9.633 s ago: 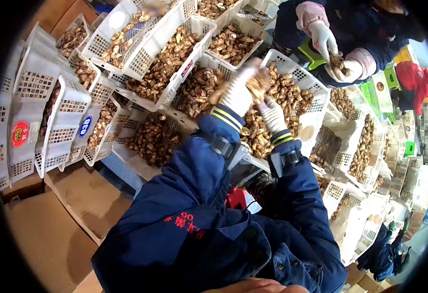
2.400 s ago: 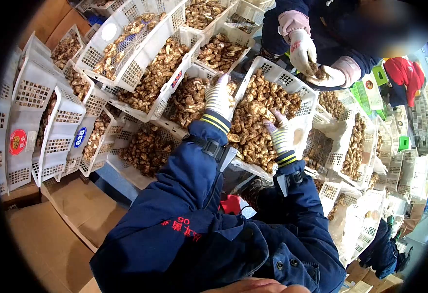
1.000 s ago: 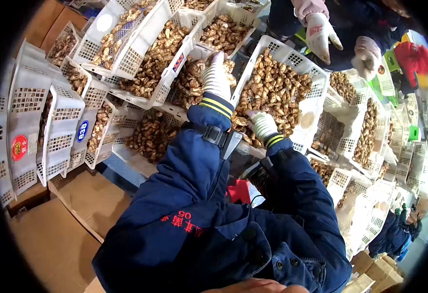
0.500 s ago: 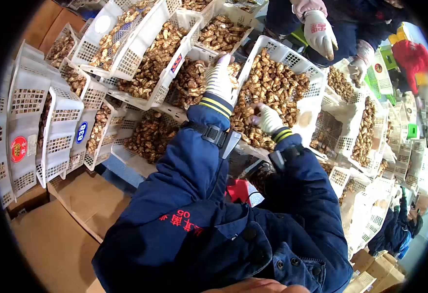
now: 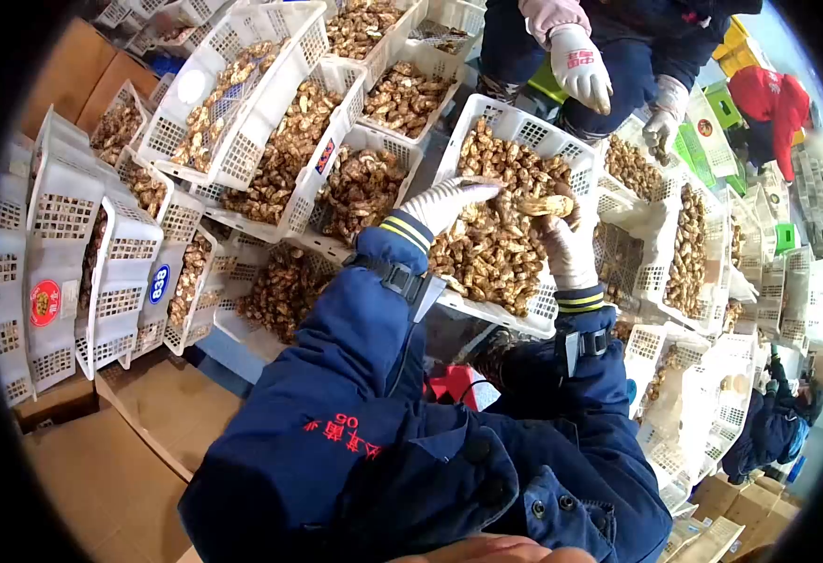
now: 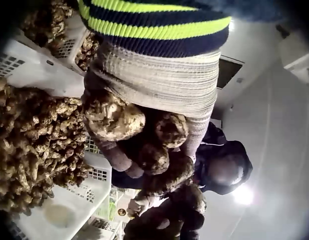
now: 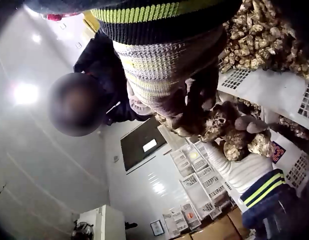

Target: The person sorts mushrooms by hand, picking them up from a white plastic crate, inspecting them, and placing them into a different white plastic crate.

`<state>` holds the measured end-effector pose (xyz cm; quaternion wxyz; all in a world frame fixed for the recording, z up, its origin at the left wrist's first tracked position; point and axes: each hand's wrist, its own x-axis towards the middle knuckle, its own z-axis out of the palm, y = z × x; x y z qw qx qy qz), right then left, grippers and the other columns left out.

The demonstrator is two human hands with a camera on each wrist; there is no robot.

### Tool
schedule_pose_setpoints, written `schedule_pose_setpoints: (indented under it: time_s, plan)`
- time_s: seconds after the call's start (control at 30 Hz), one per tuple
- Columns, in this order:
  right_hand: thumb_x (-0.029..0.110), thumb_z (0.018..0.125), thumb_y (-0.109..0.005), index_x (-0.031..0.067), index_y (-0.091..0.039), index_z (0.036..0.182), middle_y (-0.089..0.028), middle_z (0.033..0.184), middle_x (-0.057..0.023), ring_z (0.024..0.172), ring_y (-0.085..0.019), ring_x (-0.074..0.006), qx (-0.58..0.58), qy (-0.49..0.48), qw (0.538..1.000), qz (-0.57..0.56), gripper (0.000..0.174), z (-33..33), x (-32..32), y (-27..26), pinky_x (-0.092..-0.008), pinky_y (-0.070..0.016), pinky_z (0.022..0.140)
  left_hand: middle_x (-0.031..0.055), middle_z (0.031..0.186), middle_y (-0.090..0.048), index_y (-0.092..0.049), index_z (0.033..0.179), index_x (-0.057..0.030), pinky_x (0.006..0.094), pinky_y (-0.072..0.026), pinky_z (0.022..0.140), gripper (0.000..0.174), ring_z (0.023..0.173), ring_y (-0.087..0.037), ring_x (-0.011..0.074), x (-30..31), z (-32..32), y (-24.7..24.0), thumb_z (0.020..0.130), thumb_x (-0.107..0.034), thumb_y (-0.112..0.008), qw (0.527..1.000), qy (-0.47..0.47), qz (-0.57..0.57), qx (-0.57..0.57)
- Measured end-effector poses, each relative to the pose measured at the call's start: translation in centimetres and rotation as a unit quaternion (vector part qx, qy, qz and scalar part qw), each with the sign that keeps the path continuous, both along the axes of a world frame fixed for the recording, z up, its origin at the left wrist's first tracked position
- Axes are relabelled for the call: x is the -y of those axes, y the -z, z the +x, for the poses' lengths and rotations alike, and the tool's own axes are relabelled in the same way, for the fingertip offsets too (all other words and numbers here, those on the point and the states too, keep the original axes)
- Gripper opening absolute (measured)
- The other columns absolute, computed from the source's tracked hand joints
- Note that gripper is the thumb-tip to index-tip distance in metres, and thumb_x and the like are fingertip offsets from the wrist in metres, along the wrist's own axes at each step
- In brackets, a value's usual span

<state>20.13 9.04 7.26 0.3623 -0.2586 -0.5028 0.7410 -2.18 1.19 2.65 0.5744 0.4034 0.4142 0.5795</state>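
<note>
Above a white crate [image 5: 576,141] of brown knobby mushrooms [image 5: 496,253], both gloved hands are close together. My left hand [image 5: 444,205] reaches in from the left with its back up; in the left wrist view that hand [image 6: 154,80] grips several mushrooms [image 6: 114,117] under its palm. My right hand [image 5: 569,246] holds a pale, long mushroom [image 5: 545,205] at its fingers. In the right wrist view, mushrooms [image 7: 237,145] lie between the right hand [image 7: 164,80] and the left hand [image 7: 239,170]; which fingers bear each one is partly hidden.
More mushroom crates stand left [image 5: 365,188] and right [image 5: 685,253]. Stacked white crates [image 5: 64,216] and cardboard boxes [image 5: 102,460] are at the left. Across the middle crate, another person's gloved hand [image 5: 580,75] hangs down.
My left hand has come right, from the neighbouring crate to over the middle crate. My right hand has risen from the pile and moved right, with a mushroom in its fingers.
</note>
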Motion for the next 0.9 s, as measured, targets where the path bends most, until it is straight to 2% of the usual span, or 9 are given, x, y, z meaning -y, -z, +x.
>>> schedule_pose_setpoints:
  time_s: [0.1,0.37,0.47,0.5,0.6,0.7,0.8,0.83,0.9]
  plan:
    - [0.014,0.084,-0.068,-0.0011,-0.042,0.131,-0.058,0.105,-0.0081,0.092,-0.058,-0.0136,0.056,0.000,0.997,0.053,0.057,0.2,0.2,0.2,-0.0261,-0.0492,0.081,0.0080,0.119,-0.061,-0.059,0.121,-0.0031,0.0293,-0.0447,0.097,0.033,0.112,-0.056,0.0148,0.7,1.4,-4.5,0.092,-0.018,-0.058,0.960,-0.021,-0.169,0.224]
    - [0.015,0.086,-0.068,0.0018,-0.022,0.145,-0.061,0.099,-0.0068,0.090,-0.060,-0.0140,0.098,-0.059,0.990,0.088,0.075,-0.1,0.6,-1.2,-0.0284,-0.0502,0.085,0.0015,0.122,-0.059,-0.060,0.121,-0.0076,0.0290,-0.0384,0.101,0.033,0.117,-0.050,0.0117,0.0,0.5,-3.2,0.089,-0.018,-0.062,0.996,-0.026,-0.074,0.032]
    - [0.016,0.088,-0.066,0.0005,-0.024,0.144,-0.061,0.100,-0.0080,0.089,-0.062,-0.0146,0.049,-0.029,0.996,-0.073,0.071,-0.7,1.1,-2.4,-0.0310,-0.0532,0.083,0.0009,0.122,-0.059,-0.059,0.122,-0.0074,0.0292,-0.0387,0.101,0.036,0.116,-0.050,0.0116,-0.2,0.4,-3.0,0.087,-0.014,-0.065,0.998,-0.015,-0.027,-0.057]
    - [0.015,0.089,-0.065,-0.0013,-0.031,0.140,-0.062,0.100,-0.0084,0.089,-0.063,-0.0151,0.080,-0.020,0.997,-0.007,0.064,-0.6,0.6,-1.8,-0.0328,-0.0554,0.080,0.0004,0.123,-0.058,-0.058,0.123,-0.0073,0.0293,-0.0378,0.101,0.039,0.115,-0.051,0.0117,-0.4,0.5,-2.6,0.085,-0.011,-0.066,0.996,0.010,-0.079,0.027]
    - [0.013,0.089,-0.065,-0.0008,-0.042,0.133,-0.062,0.101,-0.0086,0.088,-0.062,-0.0136,0.101,-0.007,0.995,-0.014,0.052,-0.1,0.6,-0.4,-0.0292,-0.0541,0.080,0.0005,0.123,-0.058,-0.057,0.125,-0.0070,0.0294,-0.0368,0.102,0.042,0.114,-0.051,0.0120,-0.4,0.5,-1.7,0.084,-0.010,-0.067,0.998,0.010,-0.031,0.048]
    - [0.011,0.088,-0.066,0.0001,-0.051,0.124,-0.063,0.101,-0.0074,0.087,-0.060,-0.0110,0.119,0.032,0.989,0.080,0.040,-0.1,0.2,0.8,-0.0250,-0.0522,0.078,0.0028,0.125,-0.058,-0.055,0.127,-0.0068,0.0299,-0.0362,0.104,0.040,0.118,-0.050,0.0134,-0.4,0.5,-2.1,0.087,-0.008,-0.061,0.999,-0.016,-0.043,0.030]
    - [0.011,0.087,-0.067,0.0013,-0.054,0.119,-0.063,0.101,-0.0062,0.086,-0.059,-0.0091,0.128,0.038,0.988,0.078,0.036,-0.1,0.7,-0.1,-0.0230,-0.0501,0.078,0.0053,0.128,-0.056,-0.054,0.128,-0.0063,0.0300,-0.0355,0.105,0.037,0.123,-0.047,0.0146,1.2,0.5,-5.1,0.090,-0.006,-0.053,0.995,-0.036,-0.015,0.090]
    - [0.011,0.086,-0.068,0.0013,-0.054,0.118,-0.063,0.101,-0.0059,0.086,-0.059,-0.0090,0.117,0.044,0.989,0.076,0.036,-0.3,0.8,-0.2,-0.0229,-0.0497,0.078,0.0069,0.130,-0.055,-0.053,0.128,-0.0054,0.0297,-0.0346,0.106,0.036,0.126,-0.045,0.0150,1.2,0.7,-5.7,0.093,-0.006,-0.048,0.984,-0.057,-0.071,0.154]
    - [0.011,0.086,-0.069,0.0012,-0.055,0.117,-0.063,0.100,-0.0053,0.086,-0.059,-0.0086,0.095,0.056,0.991,0.072,0.036,-0.5,1.0,-0.3,-0.0227,-0.0491,0.078,0.0071,0.129,-0.056,-0.053,0.129,-0.0048,0.0295,-0.0351,0.106,0.037,0.125,-0.046,0.0149,1.4,0.6,-5.5,0.092,-0.008,-0.049,0.992,-0.056,-0.054,0.104]
